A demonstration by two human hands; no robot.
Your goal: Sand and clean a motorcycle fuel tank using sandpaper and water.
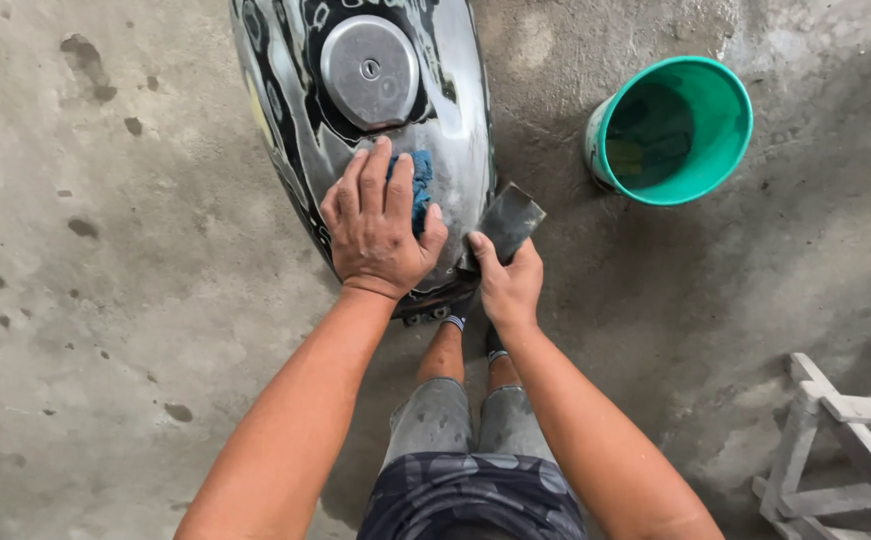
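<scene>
At the top centre of the frame the motorcycle fuel tank point(456, 120) is glossy silver-grey with swirling black shapes, white outlines and a small yellow patch on its left flank. Its round filler cap point(370, 70) is plain dull silver. The cloth point(422, 186) just below the cap is blue. The sheet of sandpaper point(509, 220) beside the tank is dark grey. In the upper right the bucket point(726, 130) is teal green inside, pale and smeared outside. The concrete floor point(106, 300) is mottled grey with dark spots. The wooden stool point(836, 450) in the lower right corner is whitish grey. The shorts point(466, 495) are dark navy with a faint pattern.
</scene>
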